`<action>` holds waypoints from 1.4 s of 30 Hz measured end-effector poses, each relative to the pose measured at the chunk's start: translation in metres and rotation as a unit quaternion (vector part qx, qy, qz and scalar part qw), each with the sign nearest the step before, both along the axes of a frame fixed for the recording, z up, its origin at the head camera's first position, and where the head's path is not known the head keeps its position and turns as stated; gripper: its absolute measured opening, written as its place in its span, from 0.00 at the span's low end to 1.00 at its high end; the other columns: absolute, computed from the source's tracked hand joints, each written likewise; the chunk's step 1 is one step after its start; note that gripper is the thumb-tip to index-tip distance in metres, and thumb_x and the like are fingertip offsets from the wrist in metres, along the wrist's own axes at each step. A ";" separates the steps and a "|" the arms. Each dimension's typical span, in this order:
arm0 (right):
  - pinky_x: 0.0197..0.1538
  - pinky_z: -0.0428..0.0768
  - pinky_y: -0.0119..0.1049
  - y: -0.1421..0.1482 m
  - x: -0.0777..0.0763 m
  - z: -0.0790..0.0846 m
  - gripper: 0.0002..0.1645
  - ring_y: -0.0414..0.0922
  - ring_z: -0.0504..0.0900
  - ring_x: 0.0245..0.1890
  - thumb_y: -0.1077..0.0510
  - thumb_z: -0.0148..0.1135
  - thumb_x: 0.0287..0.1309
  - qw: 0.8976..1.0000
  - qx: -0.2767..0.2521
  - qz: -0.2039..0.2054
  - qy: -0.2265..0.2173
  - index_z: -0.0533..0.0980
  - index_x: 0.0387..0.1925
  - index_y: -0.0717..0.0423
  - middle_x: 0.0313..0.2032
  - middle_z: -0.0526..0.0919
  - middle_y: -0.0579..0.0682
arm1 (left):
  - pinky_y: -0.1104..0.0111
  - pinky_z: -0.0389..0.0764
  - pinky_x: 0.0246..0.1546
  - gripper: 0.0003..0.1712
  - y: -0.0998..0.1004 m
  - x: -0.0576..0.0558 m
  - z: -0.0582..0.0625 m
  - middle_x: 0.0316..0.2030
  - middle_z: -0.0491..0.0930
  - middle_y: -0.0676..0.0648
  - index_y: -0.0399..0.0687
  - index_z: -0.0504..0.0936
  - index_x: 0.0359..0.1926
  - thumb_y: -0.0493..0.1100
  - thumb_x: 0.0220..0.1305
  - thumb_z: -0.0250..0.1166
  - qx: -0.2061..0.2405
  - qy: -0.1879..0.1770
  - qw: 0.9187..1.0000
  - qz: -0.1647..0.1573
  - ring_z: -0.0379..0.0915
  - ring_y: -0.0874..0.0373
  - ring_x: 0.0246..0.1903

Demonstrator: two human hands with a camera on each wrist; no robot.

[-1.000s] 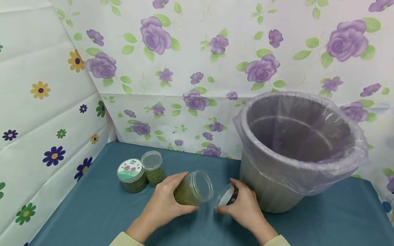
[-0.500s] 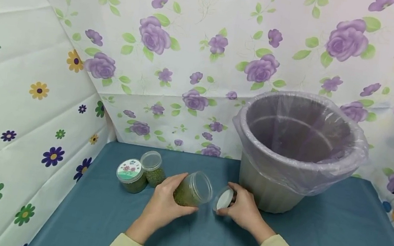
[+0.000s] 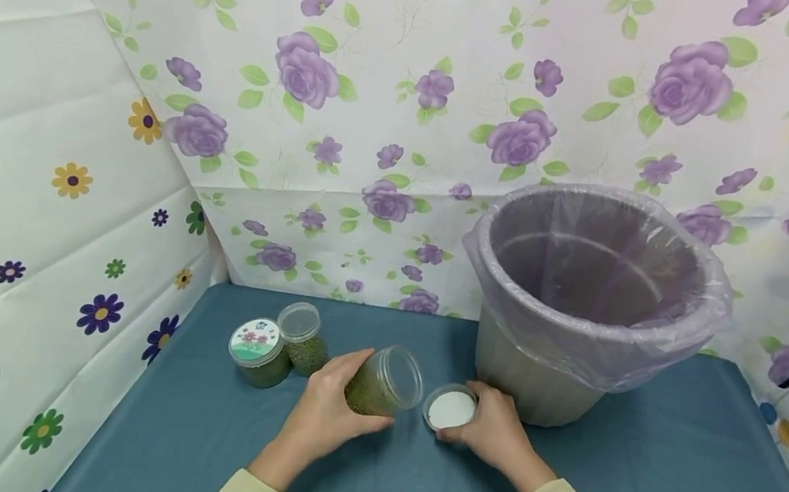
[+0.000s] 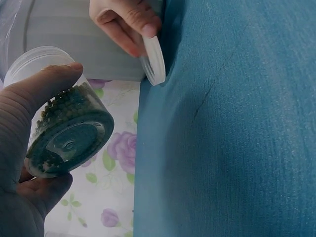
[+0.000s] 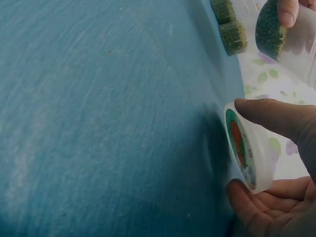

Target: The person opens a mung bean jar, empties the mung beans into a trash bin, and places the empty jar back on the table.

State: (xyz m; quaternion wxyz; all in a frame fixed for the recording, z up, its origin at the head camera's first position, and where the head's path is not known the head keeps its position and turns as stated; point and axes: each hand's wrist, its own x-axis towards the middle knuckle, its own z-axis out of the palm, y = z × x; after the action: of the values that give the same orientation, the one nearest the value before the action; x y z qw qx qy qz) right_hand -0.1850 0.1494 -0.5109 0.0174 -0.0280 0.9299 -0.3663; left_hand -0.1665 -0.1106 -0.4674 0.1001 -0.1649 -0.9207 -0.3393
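Observation:
My left hand (image 3: 328, 396) grips a clear plastic jar (image 3: 375, 382) tilted on its side, its uncovered mouth facing right. Small green beans or grains (image 4: 66, 111) lie along the lower part and the bottom of that jar. To its right, my right hand (image 3: 496, 428) pinches a round lid (image 3: 451, 410) by its rim, thumb on one edge and fingers on the other. The lid's white inner face is turned up, close over the cloth. Its printed green and red label (image 5: 238, 140) faces down toward the table in the right wrist view.
Left of my hands stand a jar with a flower-printed lid (image 3: 257, 339) and a smaller clear jar (image 3: 307, 351), both with green contents. A large grey bin (image 3: 535, 375) with a translucent liner stands behind my right hand. Blue cloth (image 3: 398, 490) covers the table; flowered sheets (image 3: 354, 106) hang behind.
My right hand has turned the lid from nearly edge-on to white face up and moved it slightly down. The left hand and its jar have stayed nearly still.

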 end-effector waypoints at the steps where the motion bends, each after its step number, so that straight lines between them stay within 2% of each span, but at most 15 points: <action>1: 0.44 0.80 0.46 0.000 0.001 -0.001 0.54 0.53 0.79 0.45 0.43 0.82 0.22 1.000 0.006 0.002 0.003 0.73 0.55 0.61 0.47 0.81 0.55 | 0.62 0.78 0.51 0.53 0.000 0.000 0.000 0.61 0.70 0.52 0.63 0.63 0.66 0.72 0.37 0.69 -0.001 0.000 1.000 0.000 0.68 0.54 0.60; 7: 0.42 0.80 0.44 0.001 0.004 -0.004 0.49 0.48 0.81 0.40 0.45 0.83 0.19 0.999 0.041 0.006 0.017 0.76 0.49 0.59 0.42 0.82 0.53 | 0.62 0.78 0.51 0.53 0.001 0.001 0.000 0.61 0.70 0.51 0.63 0.64 0.66 0.72 0.37 0.69 0.004 -0.001 1.000 -0.001 0.68 0.54 0.60; 13: 0.39 0.79 0.48 -0.005 0.011 0.000 0.49 0.49 0.79 0.37 0.42 0.83 0.18 0.993 0.116 -0.003 0.029 0.77 0.49 0.58 0.39 0.79 0.53 | 0.63 0.78 0.52 0.53 0.001 0.003 -0.002 0.61 0.70 0.52 0.64 0.64 0.66 0.70 0.37 0.71 0.007 -0.005 1.000 0.002 0.68 0.55 0.60; 17: 0.38 0.79 0.48 -0.006 0.013 0.000 0.49 0.49 0.78 0.35 0.42 0.83 0.17 0.991 0.131 -0.008 0.031 0.77 0.48 0.59 0.37 0.76 0.52 | 0.64 0.78 0.52 0.53 0.001 0.003 -0.003 0.61 0.70 0.53 0.64 0.64 0.66 0.67 0.37 0.73 0.012 -0.006 1.000 0.002 0.68 0.56 0.60; 22: 0.39 0.79 0.48 -0.005 0.015 0.001 0.52 0.49 0.78 0.36 0.41 0.82 0.18 0.990 0.136 -0.005 0.026 0.75 0.51 0.59 0.40 0.76 0.53 | 0.64 0.78 0.52 0.53 0.000 0.004 -0.002 0.61 0.70 0.53 0.63 0.64 0.66 0.67 0.37 0.73 0.015 -0.002 1.000 0.003 0.68 0.56 0.60; 27: 0.42 0.79 0.50 -0.004 0.018 0.008 0.56 0.53 0.79 0.43 0.39 0.80 0.25 0.988 0.154 0.001 0.015 0.70 0.58 0.63 0.49 0.75 0.58 | 0.63 0.78 0.51 0.53 0.000 0.004 -0.001 0.61 0.69 0.53 0.65 0.63 0.66 0.69 0.37 0.72 0.022 0.001 1.000 0.002 0.68 0.55 0.60; 30: 0.40 0.80 0.49 -0.004 0.023 0.022 0.52 0.51 0.80 0.43 0.39 0.77 0.31 0.987 0.162 0.010 0.008 0.71 0.58 0.61 0.49 0.77 0.57 | 0.64 0.79 0.50 0.53 -0.001 0.004 0.000 0.61 0.69 0.53 0.67 0.62 0.66 0.69 0.37 0.72 0.027 0.012 1.000 0.006 0.69 0.56 0.59; 34: 0.36 0.80 0.44 -0.004 0.032 0.052 0.39 0.47 0.81 0.38 0.40 0.75 0.37 0.987 0.155 0.027 0.014 0.77 0.52 0.54 0.43 0.82 0.51 | 0.64 0.79 0.50 0.53 -0.002 0.003 0.004 0.61 0.69 0.53 0.67 0.61 0.67 0.68 0.38 0.72 0.046 0.040 0.998 0.012 0.69 0.56 0.59; 42: 0.38 0.82 0.38 0.002 0.050 0.124 0.25 0.43 0.83 0.40 0.44 0.69 0.49 0.989 0.106 0.044 0.092 0.79 0.49 0.48 0.44 0.83 0.47 | 0.60 0.79 0.51 0.53 0.004 0.005 0.024 0.59 0.70 0.55 0.68 0.61 0.67 0.67 0.38 0.73 0.096 0.088 0.991 0.035 0.70 0.59 0.57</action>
State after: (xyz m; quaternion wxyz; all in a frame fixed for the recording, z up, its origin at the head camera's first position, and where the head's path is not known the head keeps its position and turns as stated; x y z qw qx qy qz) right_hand -0.1348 0.1511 -0.3873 -0.0494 -0.1001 0.9591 -0.2601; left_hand -0.1610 -0.1065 -0.4432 0.2077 -0.1520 -0.8767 -0.4063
